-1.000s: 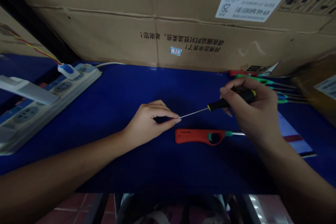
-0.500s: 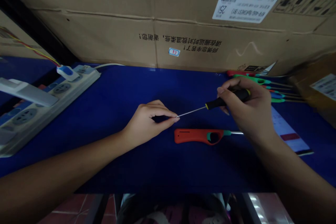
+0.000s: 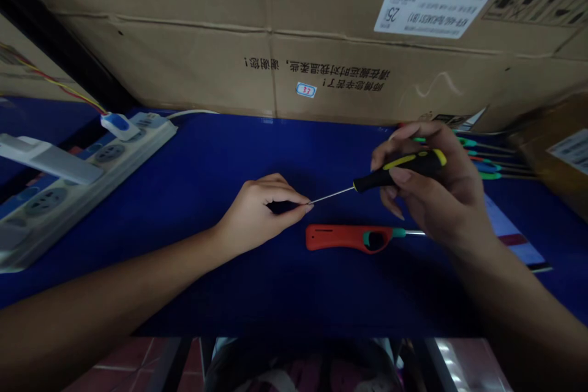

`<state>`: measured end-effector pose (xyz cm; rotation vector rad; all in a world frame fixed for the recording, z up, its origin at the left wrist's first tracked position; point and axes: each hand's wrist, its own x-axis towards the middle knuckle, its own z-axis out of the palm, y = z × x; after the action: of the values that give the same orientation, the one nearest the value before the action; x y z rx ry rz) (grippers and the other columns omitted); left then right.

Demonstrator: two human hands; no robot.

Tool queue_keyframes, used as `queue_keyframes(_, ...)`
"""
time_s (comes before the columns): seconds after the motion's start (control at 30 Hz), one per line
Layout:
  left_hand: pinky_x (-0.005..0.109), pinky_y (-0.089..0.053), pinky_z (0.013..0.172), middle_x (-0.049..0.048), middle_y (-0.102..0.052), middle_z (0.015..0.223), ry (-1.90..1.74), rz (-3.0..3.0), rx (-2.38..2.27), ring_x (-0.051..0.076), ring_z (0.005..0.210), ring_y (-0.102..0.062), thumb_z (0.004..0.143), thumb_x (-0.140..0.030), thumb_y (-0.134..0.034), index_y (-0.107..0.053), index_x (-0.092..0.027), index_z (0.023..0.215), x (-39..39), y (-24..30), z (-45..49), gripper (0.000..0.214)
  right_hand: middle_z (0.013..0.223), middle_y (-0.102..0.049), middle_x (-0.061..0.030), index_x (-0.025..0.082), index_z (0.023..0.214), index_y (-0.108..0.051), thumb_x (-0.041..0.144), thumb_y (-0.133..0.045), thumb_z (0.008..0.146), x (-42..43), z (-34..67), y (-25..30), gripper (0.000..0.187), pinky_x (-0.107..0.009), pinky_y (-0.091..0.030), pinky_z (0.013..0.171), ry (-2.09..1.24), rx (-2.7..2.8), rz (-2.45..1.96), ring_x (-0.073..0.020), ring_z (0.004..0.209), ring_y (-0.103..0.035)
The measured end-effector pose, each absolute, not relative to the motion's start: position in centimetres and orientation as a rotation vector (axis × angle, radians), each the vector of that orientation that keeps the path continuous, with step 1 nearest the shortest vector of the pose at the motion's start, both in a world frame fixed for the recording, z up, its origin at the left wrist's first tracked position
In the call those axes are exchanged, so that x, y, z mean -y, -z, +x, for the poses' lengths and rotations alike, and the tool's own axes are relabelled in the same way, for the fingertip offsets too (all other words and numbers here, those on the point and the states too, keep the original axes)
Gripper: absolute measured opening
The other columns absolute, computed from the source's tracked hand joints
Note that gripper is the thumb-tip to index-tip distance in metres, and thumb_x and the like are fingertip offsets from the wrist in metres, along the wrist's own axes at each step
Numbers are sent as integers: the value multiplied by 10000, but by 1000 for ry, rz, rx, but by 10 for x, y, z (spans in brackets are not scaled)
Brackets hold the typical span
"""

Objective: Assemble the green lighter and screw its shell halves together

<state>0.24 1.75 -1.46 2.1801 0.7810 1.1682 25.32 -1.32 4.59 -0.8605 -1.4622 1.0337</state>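
My right hand (image 3: pixel 436 187) holds a screwdriver (image 3: pixel 399 171) by its black and yellow handle, the thumb on the near side and the fingers loosely curled round it. The thin metal shaft slants down to the left. Its tip ends in the pinch of thumb and forefinger of my left hand (image 3: pixel 269 208); whether a tiny piece sits there too, I cannot make out. Just below the shaft, a red gas lighter (image 3: pixel 337 237) with a green trigger lies flat on the blue surface (image 3: pixel 275 282), its metal nozzle pointing right and partly covered by my right hand.
Several more lighters (image 3: pixel 489 166) lie at the back right, beside a brown carton (image 3: pixel 560 153). A printed sheet (image 3: pixel 514 233) lies under my right forearm. A big cardboard box (image 3: pixel 206 67) walls off the back. At left runs a power strip (image 3: pixel 138 153) with plugs.
My right hand has shifted its grip on the screwdriver handle, which now shows more of its yellow part, and the fingers are looser. The left hand keeps its pinch; the lighter lies still.
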Motion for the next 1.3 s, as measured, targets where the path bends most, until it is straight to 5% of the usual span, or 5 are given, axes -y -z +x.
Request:
queue_keyframes(0.3,305,-571,801,26,-786,869,-1058,2183,-802,163,834,-699,829,-190,-788,-788,-198,906,-16,12,4,77,947,-718,-41,227,1023,-703,339,-668,942,17,248,-45,142,-271,-506,426,-1034,1493,-874,-132,591,-633)
queue_keyframes(0.53,435,-477,974,72,-736,1123,-772,2335,-799,253,1046,-644,665,-447,-896,-698,-200,1229,-11,6,4,647,764,-695,-25,265,1011,-739,315,-646,951,19,241,-50,121,-277,-363,308,-722,1392,-810,-129,460,-557)
queue_keyframes(0.73,409,-398,924,17,-713,1017,-550,2446,-785,226,998,-617,759,-343,-822,-767,-270,1079,-3,4,7,334,727,-671,-15,303,963,-721,360,-687,904,30,226,-45,89,-299,-367,348,-574,1473,-792,-153,485,-566)
queue_keyframes(0.87,383,-398,916,14,-708,972,-583,2423,-755,206,970,-623,749,-315,-834,-771,-252,1074,-3,5,8,337,765,-678,-21,297,993,-713,296,-675,908,32,223,-39,93,-365,-521,531,-580,1552,-768,-193,624,-649)
queue_keyframes(1.3,383,-412,901,20,-705,961,-602,2418,-750,213,966,-629,748,-300,-833,-772,-251,1078,-3,4,7,339,798,-694,-7,293,1030,-686,248,-654,926,32,227,-37,118,-328,-549,520,-632,1655,-770,-179,653,-679)
